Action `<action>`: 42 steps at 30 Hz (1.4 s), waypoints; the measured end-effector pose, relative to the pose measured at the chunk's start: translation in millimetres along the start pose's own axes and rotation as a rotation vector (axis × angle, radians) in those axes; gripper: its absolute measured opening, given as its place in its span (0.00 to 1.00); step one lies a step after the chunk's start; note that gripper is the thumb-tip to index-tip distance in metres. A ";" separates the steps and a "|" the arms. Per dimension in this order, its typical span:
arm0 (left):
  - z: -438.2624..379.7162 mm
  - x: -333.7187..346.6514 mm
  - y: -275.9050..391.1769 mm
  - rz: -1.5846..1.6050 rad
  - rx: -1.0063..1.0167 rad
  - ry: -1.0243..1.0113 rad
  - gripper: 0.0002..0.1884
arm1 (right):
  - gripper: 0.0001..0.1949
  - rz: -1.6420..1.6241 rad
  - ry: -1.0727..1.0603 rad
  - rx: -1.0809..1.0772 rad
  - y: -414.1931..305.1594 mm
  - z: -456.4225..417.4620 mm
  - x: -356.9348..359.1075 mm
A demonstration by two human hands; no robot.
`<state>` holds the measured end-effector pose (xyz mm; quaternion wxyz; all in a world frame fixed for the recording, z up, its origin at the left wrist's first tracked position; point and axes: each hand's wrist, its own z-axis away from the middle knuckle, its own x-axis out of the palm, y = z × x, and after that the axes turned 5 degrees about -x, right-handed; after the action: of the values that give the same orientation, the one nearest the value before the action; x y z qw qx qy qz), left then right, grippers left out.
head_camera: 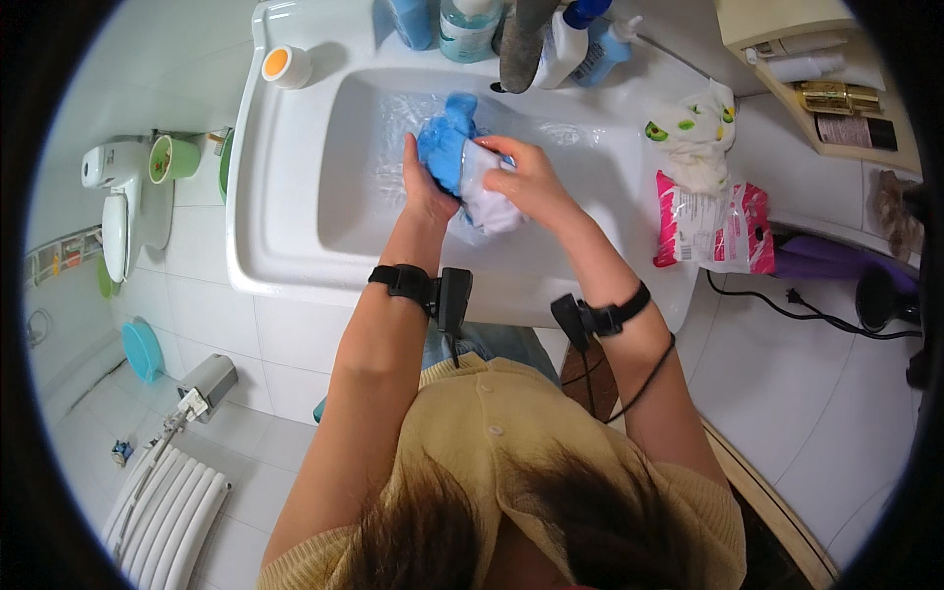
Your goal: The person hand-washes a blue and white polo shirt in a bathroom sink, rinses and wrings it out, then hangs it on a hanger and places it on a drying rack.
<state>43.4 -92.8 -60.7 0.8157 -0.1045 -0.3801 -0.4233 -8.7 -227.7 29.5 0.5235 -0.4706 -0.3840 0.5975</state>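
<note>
In the white washbasin [287, 214], a wet blue and white cloth item [448, 151] lies bunched between my hands over shallow water. My left hand [425, 184] supports its blue side from the left, thumb pointing up along the edge. From the right, my right hand [527, 181] grips the white part [493, 210] between thumb and fingers. Where my left fingers pass beneath the cloth, they are hidden. A dark grey faucet [522, 51] reaches over the basin's back edge.
Behind the basin stand a clear teal bottle [468, 33], a white pump bottle [564, 48] and a blue one [605, 55]. An orange-topped jar [287, 66] sits at back left. On the right are a printed cloth [697, 136], a pink-white packet [715, 228] and a black cord [759, 299].
</note>
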 end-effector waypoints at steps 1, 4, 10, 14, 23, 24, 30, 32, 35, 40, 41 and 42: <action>3.5 4.6 -0.3 0.019 0.012 -0.018 0.39 | 0.25 -0.076 -0.061 -0.015 -16.6 13.6 -5.3; 11.3 2.8 -1.5 0.098 -0.064 -0.077 0.32 | 0.24 -0.399 -0.109 0.034 -12.8 26.6 -20.5; 32.2 38.5 -9.2 0.141 -0.103 -0.333 0.26 | 0.25 0.377 0.297 -0.545 5.2 27.3 6.9; 27.1 55.6 -14.3 0.083 -0.176 -0.385 0.20 | 0.27 0.835 0.506 -0.444 -2.7 26.6 30.4; 20.5 59.1 -15.9 -0.240 0.106 0.063 0.12 | 0.23 0.555 0.368 -0.402 13.9 1.5 1.8; 15.0 46.0 -10.8 -0.300 0.180 0.088 0.12 | 0.23 0.447 0.316 -0.255 16.3 -4.6 -7.8; 29.0 6.7 55.8 -0.548 0.694 0.444 0.25 | 0.22 0.499 0.633 -0.116 62.4 -28.4 -79.2; 18.2 -5.7 53.9 -0.741 0.699 0.520 0.31 | 0.29 0.770 0.454 -0.176 92.9 -33.0 -76.5; -1.1 -13.3 24.1 -1.566 0.697 0.717 0.38 | 0.38 1.000 0.098 0.150 55.7 -20.4 -3.2; -4.7 0.0 3.6 -2.132 0.225 0.624 0.45 | 0.45 1.152 -0.171 0.117 86.7 -29.7 13.8; -14.5 -9.7 1.0 -2.145 0.220 0.624 0.46 | 0.45 1.178 -0.192 0.107 91.4 -29.7 13.8; -19.5 -7.4 0.1 -2.176 0.172 0.652 0.44 | 0.45 1.206 -0.204 0.098 96.0 -31.9 12.7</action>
<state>51.3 -97.8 -79.4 0.0802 0.4520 -0.0667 -0.8859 -3.4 -231.2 -72.2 0.0749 -0.5210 -0.0704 0.8473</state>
